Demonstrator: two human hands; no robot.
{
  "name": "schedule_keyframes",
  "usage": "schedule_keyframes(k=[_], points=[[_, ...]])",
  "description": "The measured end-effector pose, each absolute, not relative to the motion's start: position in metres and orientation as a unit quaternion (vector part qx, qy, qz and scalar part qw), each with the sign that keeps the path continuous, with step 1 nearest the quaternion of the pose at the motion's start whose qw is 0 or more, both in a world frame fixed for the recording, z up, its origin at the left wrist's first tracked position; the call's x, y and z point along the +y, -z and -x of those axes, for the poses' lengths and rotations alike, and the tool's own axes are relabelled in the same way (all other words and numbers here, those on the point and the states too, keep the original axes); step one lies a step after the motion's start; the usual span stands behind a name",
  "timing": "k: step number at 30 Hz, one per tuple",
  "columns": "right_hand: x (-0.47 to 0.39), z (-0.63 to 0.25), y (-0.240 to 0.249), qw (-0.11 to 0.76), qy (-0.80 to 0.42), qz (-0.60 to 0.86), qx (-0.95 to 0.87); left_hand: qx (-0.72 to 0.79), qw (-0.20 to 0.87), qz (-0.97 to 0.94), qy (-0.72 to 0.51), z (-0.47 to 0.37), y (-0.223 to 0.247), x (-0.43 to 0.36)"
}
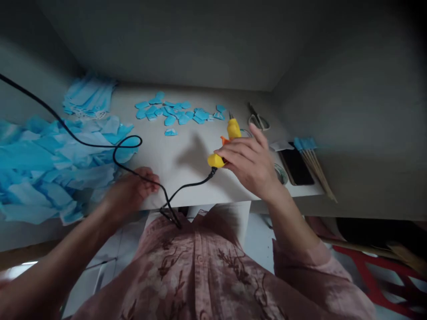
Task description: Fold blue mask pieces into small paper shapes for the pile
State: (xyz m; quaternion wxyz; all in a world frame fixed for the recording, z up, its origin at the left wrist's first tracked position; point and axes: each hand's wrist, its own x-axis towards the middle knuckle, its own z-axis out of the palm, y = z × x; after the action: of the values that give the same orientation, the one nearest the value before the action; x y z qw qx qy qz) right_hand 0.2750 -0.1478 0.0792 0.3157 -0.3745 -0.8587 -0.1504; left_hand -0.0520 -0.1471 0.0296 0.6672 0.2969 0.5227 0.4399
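Observation:
My right hand (253, 166) is closed around a yellow glue gun (234, 128) with an orange trigger (224, 140). Its thin metal tip points away from me, above the white tabletop (167, 153). A black cord (195, 183) leaves the handle end, drops toward my lap and loops back to the upper left. My left hand (142, 184) is by the table's front edge with curled fingers, and the cord crosses in front of them. Whether those fingers grip anything is hidden. Beyond the hands lie several small blue fabric pieces (170, 120), scattered across the table.
Blue and white fabric scraps (50, 164) are heaped on the left, with a stack of blue masks (90, 95) behind. At the right are scissors (258, 120), a dark phone (296, 166) and wooden sticks with blue tips (316, 169). Grey walls enclose the table.

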Motion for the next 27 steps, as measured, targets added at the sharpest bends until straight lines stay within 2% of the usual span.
schedule_keyframes(k=[2,6,11,15,17,19,21,22,25,27], points=[[-0.151,-0.269,-0.088,0.335,0.166,0.345,-0.861,0.475,0.738,-0.262,-0.402,0.037,-0.026,-0.136],[-0.151,-0.257,-0.090,0.317,0.181,0.291,-0.884,0.342,0.797,-0.422,-0.266,0.004,-0.040,-0.122],[-0.146,-0.260,-0.077,0.278,0.146,0.300,-0.901,0.319,0.720,-0.591,-0.172,-0.025,-0.069,-0.118],[-0.147,-0.269,-0.073,0.246,0.096,0.378,-0.887,0.336,0.698,-0.610,-0.166,-0.037,-0.069,-0.111],[-0.152,-0.270,-0.069,0.286,0.084,0.449,-0.842,0.343,0.694,-0.600,-0.201,-0.041,-0.064,-0.107],[-0.160,-0.268,-0.060,0.401,0.067,0.532,-0.743,0.348,0.697,-0.577,-0.245,-0.045,-0.059,-0.103],[-0.168,-0.263,-0.047,0.529,-0.008,0.599,-0.601,0.342,0.711,-0.548,-0.276,-0.048,-0.057,-0.100],[-0.170,-0.259,-0.039,0.567,-0.086,0.615,-0.541,0.334,0.720,-0.537,-0.284,-0.049,-0.056,-0.099],[-0.169,-0.244,-0.023,0.556,-0.391,0.571,-0.460,0.308,0.736,-0.532,-0.283,-0.052,-0.055,-0.098],[-0.164,-0.234,-0.021,0.560,-0.500,0.497,-0.435,0.294,0.737,-0.542,-0.279,-0.054,-0.052,-0.099]])
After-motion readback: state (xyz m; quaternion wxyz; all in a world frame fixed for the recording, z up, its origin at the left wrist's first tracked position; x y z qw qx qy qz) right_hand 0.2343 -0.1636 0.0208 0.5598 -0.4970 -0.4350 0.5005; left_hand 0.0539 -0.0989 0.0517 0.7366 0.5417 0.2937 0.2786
